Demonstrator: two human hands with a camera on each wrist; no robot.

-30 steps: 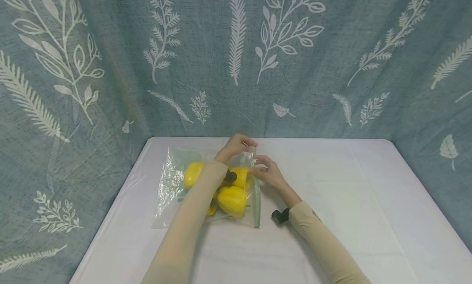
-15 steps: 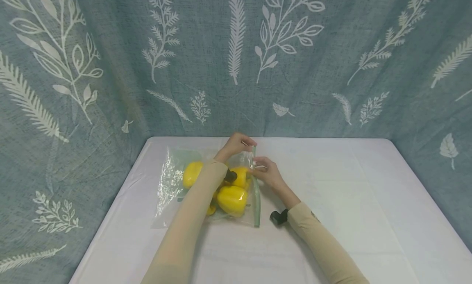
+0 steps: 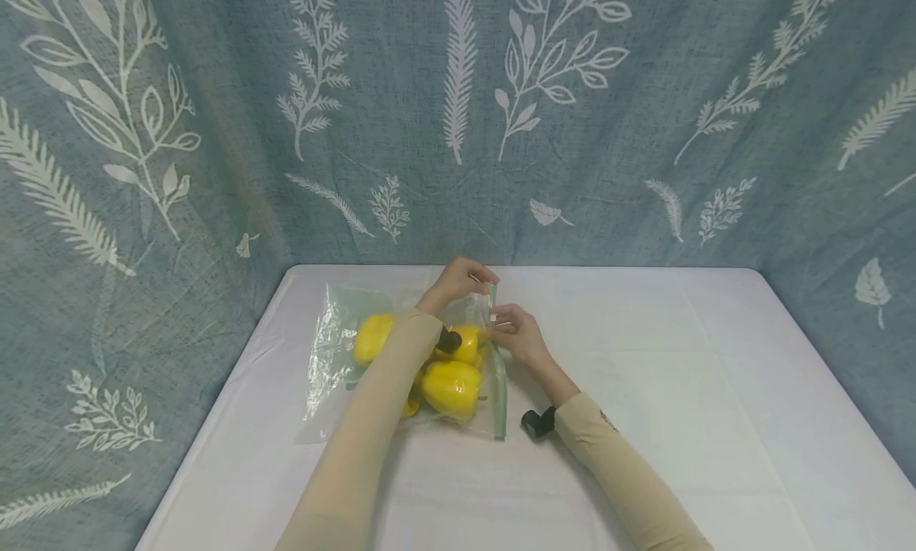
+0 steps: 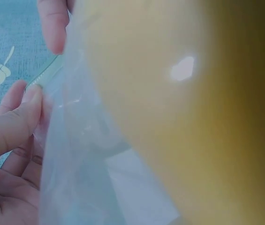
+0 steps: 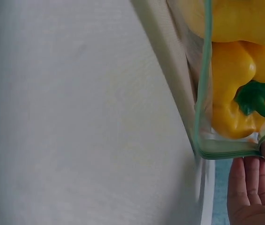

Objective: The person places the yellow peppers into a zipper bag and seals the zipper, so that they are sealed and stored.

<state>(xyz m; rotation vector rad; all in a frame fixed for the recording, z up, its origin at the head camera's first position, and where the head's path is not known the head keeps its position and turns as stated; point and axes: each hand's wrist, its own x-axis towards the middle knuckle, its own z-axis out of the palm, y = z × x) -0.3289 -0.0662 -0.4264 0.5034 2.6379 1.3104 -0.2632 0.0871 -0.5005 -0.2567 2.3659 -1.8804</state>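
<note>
A clear zip bag with a green sealing strip lies on the table, several yellow bell peppers inside it. At the strip's far end my left hand pinches the bag's edge between thumb and fingers. Just nearer to me, my right hand pinches the same strip, beside a small white piece. In the right wrist view, the green rim stands apart lower down, and a pepper with a green stem shows through the mouth. A pepper close to the lens fills much of the left wrist view.
A white cloth covers the table. Blue-green curtains with white leaf prints surround it at the back and sides. A black wrist camera sits by the right sleeve, another by the left cuff, over the bag.
My right wrist and its camera have shifted slightly left. The left hand, the bag and the peppers stay almost where they were.
</note>
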